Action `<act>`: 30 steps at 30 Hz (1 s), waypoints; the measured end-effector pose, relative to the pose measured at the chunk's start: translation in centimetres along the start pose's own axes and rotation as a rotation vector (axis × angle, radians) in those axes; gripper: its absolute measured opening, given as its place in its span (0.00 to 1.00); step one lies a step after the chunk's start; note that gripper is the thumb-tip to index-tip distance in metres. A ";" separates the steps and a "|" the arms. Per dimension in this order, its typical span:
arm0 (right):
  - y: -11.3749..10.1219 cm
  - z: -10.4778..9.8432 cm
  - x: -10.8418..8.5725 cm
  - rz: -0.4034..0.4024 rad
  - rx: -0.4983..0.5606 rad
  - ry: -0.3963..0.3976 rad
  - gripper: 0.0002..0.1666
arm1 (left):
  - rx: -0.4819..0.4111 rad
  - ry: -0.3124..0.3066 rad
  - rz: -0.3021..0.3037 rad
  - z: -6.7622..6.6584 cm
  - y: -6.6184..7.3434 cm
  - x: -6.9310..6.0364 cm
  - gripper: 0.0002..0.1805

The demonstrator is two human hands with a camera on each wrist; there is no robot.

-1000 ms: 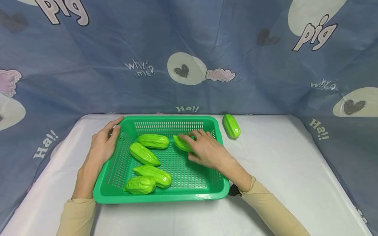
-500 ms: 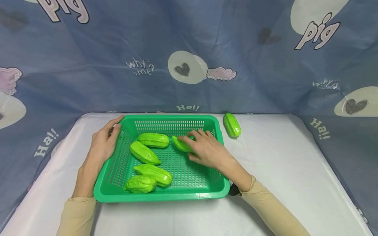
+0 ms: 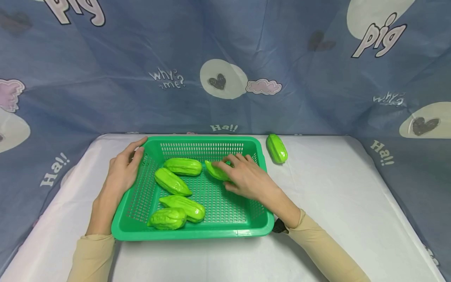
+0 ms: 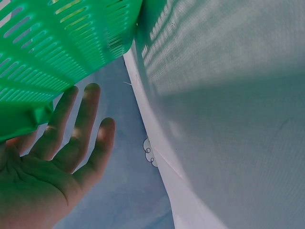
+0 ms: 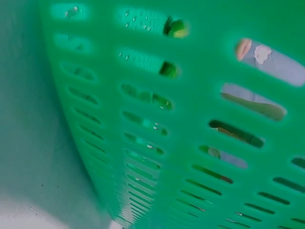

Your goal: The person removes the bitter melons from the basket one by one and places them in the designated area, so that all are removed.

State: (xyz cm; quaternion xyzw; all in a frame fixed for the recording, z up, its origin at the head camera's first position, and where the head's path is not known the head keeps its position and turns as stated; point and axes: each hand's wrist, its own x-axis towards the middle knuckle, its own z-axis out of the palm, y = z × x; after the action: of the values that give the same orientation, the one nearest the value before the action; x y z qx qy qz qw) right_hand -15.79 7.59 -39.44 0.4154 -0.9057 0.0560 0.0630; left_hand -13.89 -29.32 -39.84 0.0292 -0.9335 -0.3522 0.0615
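Observation:
A green plastic basket (image 3: 197,235) with slotted walls stands on the table. In its back right part my right hand (image 3: 246,178) holds a bright green ribbed star fruit (image 3: 214,170); curled fingers and palm cover much of it. My left hand (image 3: 121,172) lies along the basket's left rim, thumb near the rim. In the left wrist view, its fingers (image 4: 86,124) stretch out nearly straight and spread beside and below the basket wall. Inside lie several more star fruits (image 3: 183,167), at the left. The right wrist view shows mostly slotted basket wall (image 5: 105,95), with the hand hidden.
Another green star fruit (image 3: 276,149) lies on the white tablecloth (image 3: 334,188), right of the basket's back corner. A blue printed cloth (image 3: 310,78) rises behind the table and along both sides.

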 end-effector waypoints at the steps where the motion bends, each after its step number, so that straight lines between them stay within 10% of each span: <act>1: 0.0 0.0 0.0 0.002 0.001 0.002 0.39 | 0.000 0.000 0.000 0.0 0.0 0.0 0.31; 12: 0.7 -0.8 -0.2 0.030 0.068 0.008 0.39 | 0.000 -0.003 0.014 0.2 0.1 0.1 0.30; 30: 5.0 -5.6 -2.9 0.166 0.059 0.242 0.37 | 0.000 0.006 0.011 0.0 -0.1 0.0 0.31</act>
State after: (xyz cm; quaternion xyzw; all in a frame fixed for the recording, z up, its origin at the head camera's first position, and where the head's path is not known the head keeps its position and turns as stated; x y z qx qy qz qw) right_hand -17.36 13.85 -34.59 0.3309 -0.9207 0.1375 0.1548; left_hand -13.87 -29.43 -39.88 0.0251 -0.9334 -0.3517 0.0660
